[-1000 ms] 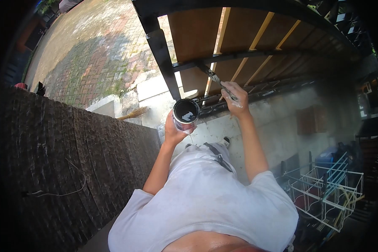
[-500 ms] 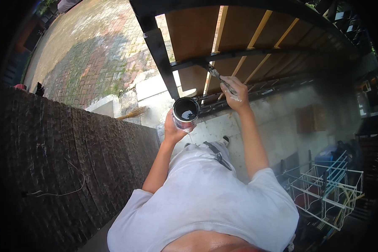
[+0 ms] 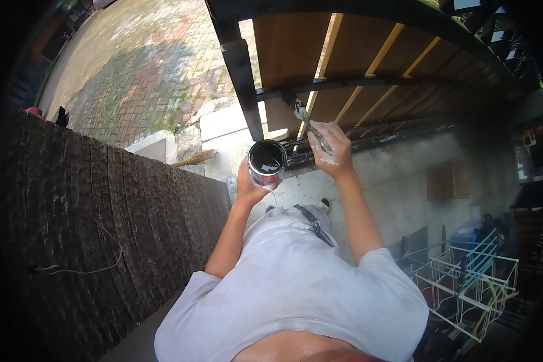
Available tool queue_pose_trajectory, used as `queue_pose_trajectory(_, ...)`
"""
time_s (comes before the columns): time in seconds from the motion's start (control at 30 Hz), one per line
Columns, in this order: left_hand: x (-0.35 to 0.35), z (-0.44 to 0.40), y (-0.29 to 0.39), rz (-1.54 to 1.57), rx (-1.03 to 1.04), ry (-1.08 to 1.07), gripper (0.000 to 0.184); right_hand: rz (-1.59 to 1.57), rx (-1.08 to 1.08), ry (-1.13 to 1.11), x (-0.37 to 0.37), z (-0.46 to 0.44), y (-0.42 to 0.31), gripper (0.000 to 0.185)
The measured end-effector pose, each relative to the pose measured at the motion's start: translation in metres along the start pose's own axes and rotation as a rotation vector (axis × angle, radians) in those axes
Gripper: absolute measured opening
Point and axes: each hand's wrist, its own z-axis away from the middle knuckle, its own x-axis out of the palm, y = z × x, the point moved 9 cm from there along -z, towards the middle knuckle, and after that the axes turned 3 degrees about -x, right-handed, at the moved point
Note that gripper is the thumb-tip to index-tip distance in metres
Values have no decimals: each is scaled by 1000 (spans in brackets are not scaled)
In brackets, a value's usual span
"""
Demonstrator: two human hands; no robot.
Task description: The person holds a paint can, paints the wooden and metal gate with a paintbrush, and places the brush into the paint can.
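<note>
My left hand (image 3: 247, 186) is wrapped round a paint can (image 3: 266, 174), held upright in front of my body. Dark, glossy paint (image 3: 267, 157) shows inside its rim. In my right hand (image 3: 334, 148) is a paintbrush (image 3: 308, 120), its handle smeared with pale paint. The dark bristles touch or nearly touch a black horizontal bar of the gate (image 3: 338, 81); the exact contact is hard to make out. Brown panels (image 3: 286, 45) with light yellowish gaps between them fill the gate's frame.
A dark textured stone wall (image 3: 120, 241) stands close on my left. A straw broom (image 3: 194, 158) lies by its far end. Brick paving (image 3: 142, 84) stretches beyond the gate. Behind on the right is a white and teal rack (image 3: 464, 277), with a brown box-like shape (image 3: 447, 180) nearer the gate.
My right hand and the brush have shifted slightly left and down in view, while the gate appears a little further right. The can stays in my left hand at the same place.
</note>
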Motion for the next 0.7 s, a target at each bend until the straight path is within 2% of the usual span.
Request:
queue_pose_trajectory(0.27, -6, -5, 2, 16, -1, 23, 104, 103, 10, -84, 38, 20, 0, 37)
queue_pose_trajectory(0.37, -5, -5, 6, 41, -12, 4, 105, 171, 42, 2, 31, 20, 7, 38)
queue_pose_trajectory(0.47, -2, -7, 9, 43, -15, 1, 106, 108, 40, -12, 32, 22, 4, 36)
queue_pose_trajectory(0.63, 1, -9, 5, 24, -23, -18, 109, 73, 203, 199, -18, 30, 27, 33)
queue_pose_trajectory(0.7, 2, -8, 6, 27, -19, -16, 110, 235, 139, 272, -38, 30, 30, 31)
